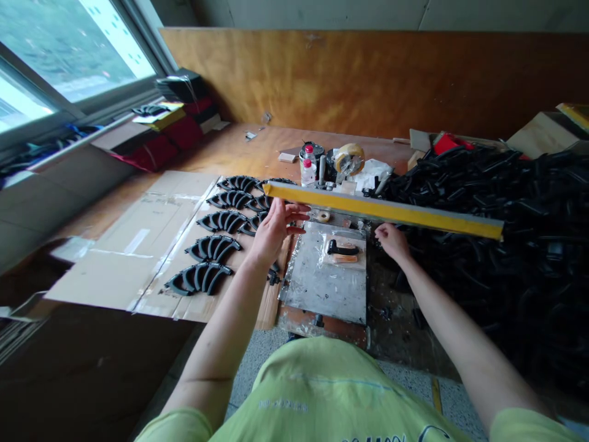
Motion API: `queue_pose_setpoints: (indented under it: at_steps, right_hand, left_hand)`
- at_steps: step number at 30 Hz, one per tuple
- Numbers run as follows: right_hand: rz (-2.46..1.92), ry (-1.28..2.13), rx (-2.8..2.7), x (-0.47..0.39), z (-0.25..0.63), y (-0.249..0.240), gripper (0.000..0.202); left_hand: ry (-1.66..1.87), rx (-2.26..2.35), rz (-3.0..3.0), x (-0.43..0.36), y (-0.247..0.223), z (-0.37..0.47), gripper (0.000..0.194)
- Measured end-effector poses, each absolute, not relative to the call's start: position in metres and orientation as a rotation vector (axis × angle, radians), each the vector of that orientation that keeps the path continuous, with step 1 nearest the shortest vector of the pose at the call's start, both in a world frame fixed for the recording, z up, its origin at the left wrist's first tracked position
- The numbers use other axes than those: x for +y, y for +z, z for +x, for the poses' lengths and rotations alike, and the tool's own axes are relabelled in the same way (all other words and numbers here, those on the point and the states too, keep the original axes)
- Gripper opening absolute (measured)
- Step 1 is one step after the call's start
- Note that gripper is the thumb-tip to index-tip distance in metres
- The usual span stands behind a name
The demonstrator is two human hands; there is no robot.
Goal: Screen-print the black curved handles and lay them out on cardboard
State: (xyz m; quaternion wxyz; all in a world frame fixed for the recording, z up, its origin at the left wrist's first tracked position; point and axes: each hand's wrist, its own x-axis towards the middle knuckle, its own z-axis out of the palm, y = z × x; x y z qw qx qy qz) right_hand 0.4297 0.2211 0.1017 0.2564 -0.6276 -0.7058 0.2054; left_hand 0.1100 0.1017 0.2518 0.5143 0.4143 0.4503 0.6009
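A black curved handle part (343, 248) lies on a clear plastic piece on the grey metal plate (322, 293). My left hand (279, 228) is up at the plate's far left corner, fingers spread and nothing seen in them, beside the rows of black parts (209, 248) on the cardboard (161, 230). To the right of the plate my right hand (391, 241) has its fingers drawn together near the edge of the dark pile; what they hold, if anything, is too small to tell. A yellow and grey bar (386, 212) crosses the view above both hands.
A big heap of black parts (478, 264) covers the right side. Bottles (308, 169), a tape roll (350, 161) and a plastic bag stand behind the plate. Red and black boxes (159, 144) sit by the window, and a wooden board (322, 80) rises at the back.
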Motion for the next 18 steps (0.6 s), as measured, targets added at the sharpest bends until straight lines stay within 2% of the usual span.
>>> queue_pose_setpoints:
  at_steps: [4,8,11,14,18]
  right_hand:
    - [-1.410,0.541,-2.310,0.181,0.397,0.078,0.037]
    - [-1.347,0.437,-2.428,0.164,0.378,0.102,0.013]
    - [-1.150,0.446,-2.450,0.144,0.355,0.128,0.009]
    - [-0.852,0.441,-2.556,0.110,0.311,0.140,0.012]
    - [-0.551,0.574,-2.665,0.081,0.237,0.125,0.021]
  left_hand:
    - [1.482,1.087,0.881,0.104,0.233,0.122,0.057]
    - [1.114,1.199,0.798,0.065,0.178,0.135,0.056]
    - [0.867,1.175,0.689,0.028,0.145,0.147,0.061]
    - [0.958,1.137,0.487,0.003,0.127,0.147,0.066]
    - [1.175,1.340,0.279,-0.019,0.101,0.101,0.058]
